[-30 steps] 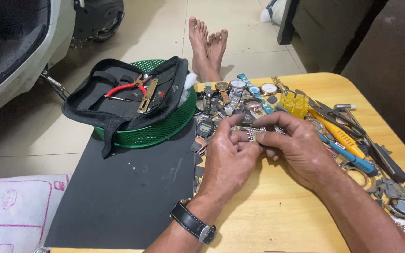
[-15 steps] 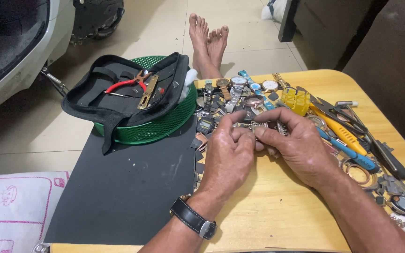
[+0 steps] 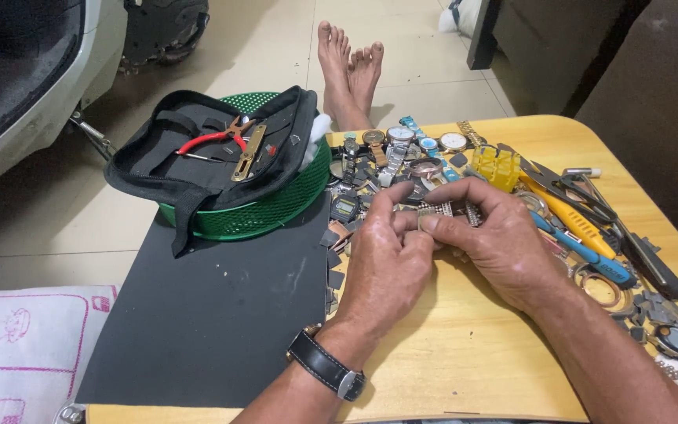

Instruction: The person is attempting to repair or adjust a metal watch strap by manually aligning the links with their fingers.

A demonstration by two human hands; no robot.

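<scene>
Over the wooden table, my left hand and my right hand meet and together pinch a metal watch bracelet between fingertips. The bracelet's links stick out between the thumbs; its ends are partly hidden by my fingers. My left wrist wears a black-strapped watch. Just beyond my hands lies a heap of watches and watch parts.
A black mat covers the table's left part. On it stands a green basket holding a black tool pouch with red pliers. Screwdrivers and tools lie right. Someone's bare feet rest beyond the table.
My hands have stayed together on the bracelet, with only small shifts of the fingers. Nothing else moved.
</scene>
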